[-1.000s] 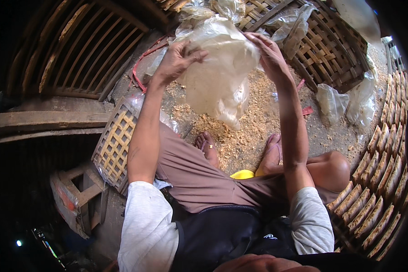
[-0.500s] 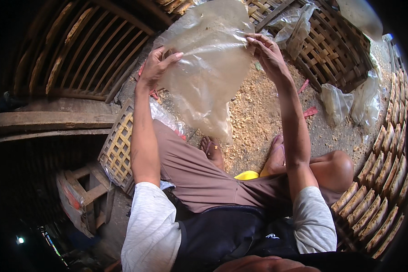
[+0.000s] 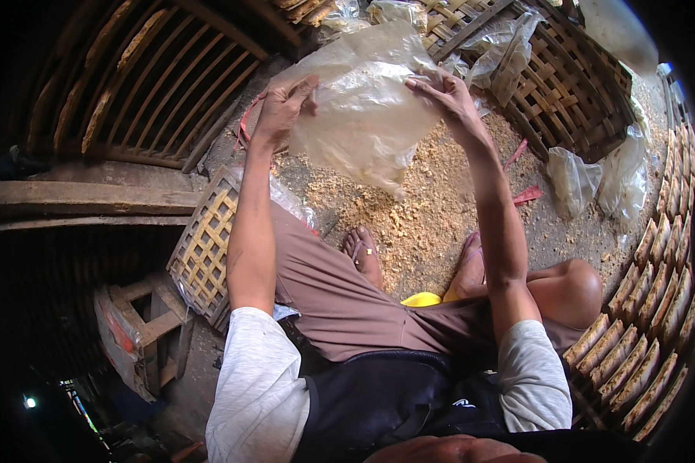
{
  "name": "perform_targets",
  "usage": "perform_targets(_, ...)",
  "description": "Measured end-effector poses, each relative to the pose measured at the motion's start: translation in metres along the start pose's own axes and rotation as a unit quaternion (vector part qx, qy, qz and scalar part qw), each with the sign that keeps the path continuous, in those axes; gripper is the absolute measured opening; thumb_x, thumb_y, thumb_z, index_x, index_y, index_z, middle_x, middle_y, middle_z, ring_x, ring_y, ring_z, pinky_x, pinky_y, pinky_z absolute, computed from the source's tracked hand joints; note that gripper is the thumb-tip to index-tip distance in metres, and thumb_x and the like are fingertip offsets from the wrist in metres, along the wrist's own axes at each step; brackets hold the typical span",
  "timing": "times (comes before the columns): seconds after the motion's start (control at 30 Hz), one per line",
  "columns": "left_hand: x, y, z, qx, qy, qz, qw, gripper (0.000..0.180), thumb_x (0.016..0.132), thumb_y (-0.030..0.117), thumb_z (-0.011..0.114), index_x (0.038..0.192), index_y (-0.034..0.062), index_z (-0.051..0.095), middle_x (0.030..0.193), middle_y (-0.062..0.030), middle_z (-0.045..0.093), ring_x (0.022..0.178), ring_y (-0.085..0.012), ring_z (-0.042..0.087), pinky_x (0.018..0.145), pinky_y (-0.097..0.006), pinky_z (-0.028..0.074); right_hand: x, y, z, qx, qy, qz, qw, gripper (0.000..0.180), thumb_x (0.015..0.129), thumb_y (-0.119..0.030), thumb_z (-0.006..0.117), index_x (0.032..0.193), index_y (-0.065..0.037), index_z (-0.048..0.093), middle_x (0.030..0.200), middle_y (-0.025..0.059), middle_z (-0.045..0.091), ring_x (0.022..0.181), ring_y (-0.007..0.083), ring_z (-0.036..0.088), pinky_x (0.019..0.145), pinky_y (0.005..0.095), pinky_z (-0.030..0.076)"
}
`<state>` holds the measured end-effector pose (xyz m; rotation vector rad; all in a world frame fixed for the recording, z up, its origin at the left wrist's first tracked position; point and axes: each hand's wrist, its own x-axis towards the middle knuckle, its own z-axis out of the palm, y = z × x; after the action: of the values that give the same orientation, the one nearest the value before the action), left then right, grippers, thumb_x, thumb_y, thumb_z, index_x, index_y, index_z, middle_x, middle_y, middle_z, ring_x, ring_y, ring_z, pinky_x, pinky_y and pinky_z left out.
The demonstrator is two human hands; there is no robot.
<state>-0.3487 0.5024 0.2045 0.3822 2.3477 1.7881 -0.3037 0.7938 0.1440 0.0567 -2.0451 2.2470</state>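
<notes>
Between my two raised hands a clear, crumpled plastic bag [image 3: 363, 116] is stretched above the floor. My left hand [image 3: 284, 112] pinches its left side between thumb and fingers. At the right side of the bag, my right hand [image 3: 446, 94] grips the edge with thumb and fingertips. The plastic looks cloudy, with pale specks on it. Below it, tan crumbs [image 3: 417, 224] are scattered over the floor around my sandalled feet [image 3: 363, 255].
A woven bamboo basket [image 3: 564, 85] lies at the far right, with plastic bags [image 3: 575, 181] beside it. Slatted wooden racks [image 3: 170, 85] stand at the left, near a small wooden stool [image 3: 150, 324]. Rows of tan slabs [image 3: 649, 309] line the right. Red strips [image 3: 527, 194] lie on the floor.
The plastic bag's lower end has swung up and away from my feet, and the bag looks shorter. My right hand has lowered slightly, and both hands still hold it.
</notes>
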Motion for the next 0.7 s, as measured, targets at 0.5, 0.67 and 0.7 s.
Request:
perform_targets(0.5,0.0,0.016,-0.005,0.074,-0.037,0.053,0.995,0.061,0.08,0.047,0.078,0.122,0.0052,0.065,0.112,-0.0106,0.067,0.103,-0.0178,0.062,0.092,-0.032,0.05,-0.005,-0.014,-0.008,0.01,-0.065,-0.009,0.998,0.037,0.093,-0.039,0.068,0.11,-0.006,0.072,0.091,0.006,0.071,0.078,0.0112,0.064,0.072,0.0263,0.051)
perform_targets(0.67,-0.003,0.038,0.009,0.233,0.084,0.23,0.941,0.11,0.064,0.071,0.078,0.145,0.0064,0.042,0.143,-0.0211,0.049,0.13,-0.0344,0.05,0.108,-0.046,0.043,-0.014,-0.025,-0.001,-0.059,-0.137,-0.085,0.985,0.04,0.094,-0.042,0.065,0.113,-0.007,0.072,0.091,0.0023,0.071,0.078,0.01,0.062,0.07,0.0258,0.05)
perform_targets(0.7,-0.004,0.047,0.012,0.343,0.072,0.291,0.89,0.115,0.061,0.075,0.076,0.147,0.0091,0.039,0.144,-0.0207,0.047,0.134,-0.0378,0.045,0.111,-0.051,0.039,-0.019,-0.03,0.002,-0.058,-0.148,-0.089,0.983,0.04,0.095,-0.041,0.064,0.114,-0.007,0.071,0.092,0.0025,0.072,0.079,0.0102,0.061,0.071,0.0261,0.05)
